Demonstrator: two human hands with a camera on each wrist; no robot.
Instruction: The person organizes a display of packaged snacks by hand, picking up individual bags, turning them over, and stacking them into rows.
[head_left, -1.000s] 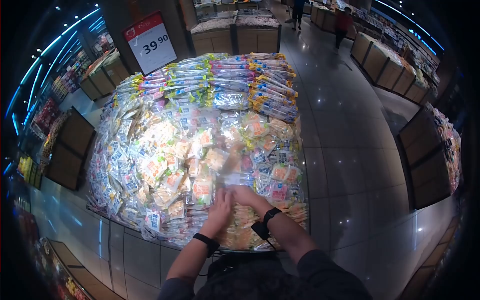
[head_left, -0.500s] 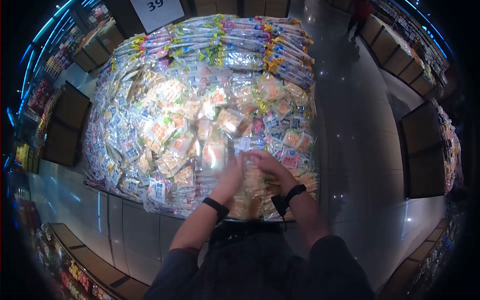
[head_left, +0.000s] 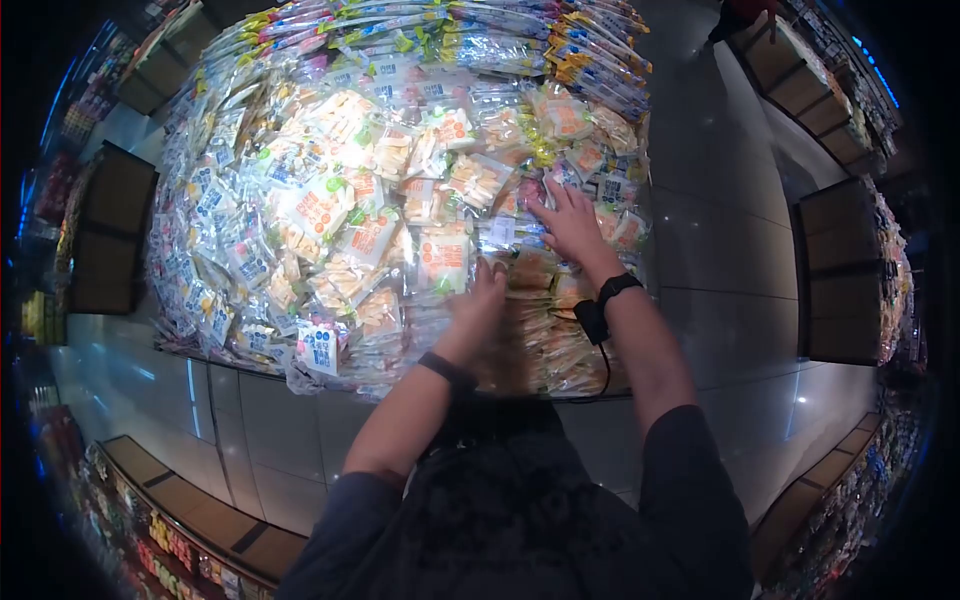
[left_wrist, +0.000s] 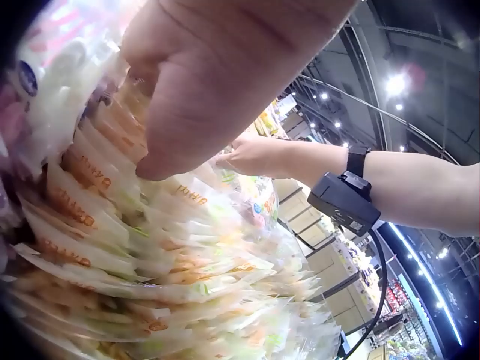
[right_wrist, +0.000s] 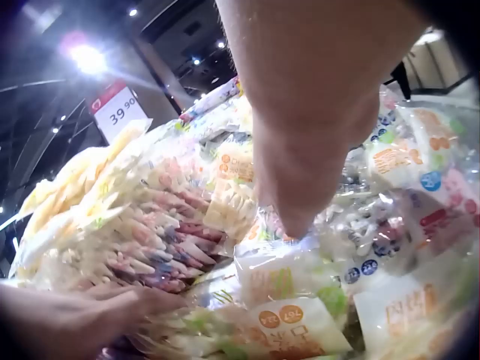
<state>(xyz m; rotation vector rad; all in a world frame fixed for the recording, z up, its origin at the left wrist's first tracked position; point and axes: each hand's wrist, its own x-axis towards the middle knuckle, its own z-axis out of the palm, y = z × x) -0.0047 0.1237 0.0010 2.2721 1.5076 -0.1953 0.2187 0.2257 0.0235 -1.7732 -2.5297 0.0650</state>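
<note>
A broad heap of clear snack packets (head_left: 444, 258) with orange or blue print lies before me. My left hand (head_left: 482, 305), blurred in the head view, is low over a row of packets standing on edge (head_left: 570, 345) at the near side. In the left wrist view its thumb (left_wrist: 184, 127) points down at these packets (left_wrist: 90, 202); the other fingers are mostly hidden, and I cannot tell if they grip one. Farther forward and right, my right hand (head_left: 572, 225) reaches onto the heap, fingers spread, with fingertips right at a pinkish packet (head_left: 533, 193).
Long packets with yellow and blue ends (head_left: 600, 55) are stacked along the far edge. A price sign (right_wrist: 120, 114) stands behind the heap. Other display stands (head_left: 850, 270) flank the tiled floor (head_left: 730, 330). A person (head_left: 745, 15) is at the far right.
My hands, close together before, are now apart: the right has gone forward and right with its fingers spreading, the left stays over the near row. The head view has tilted down.
</note>
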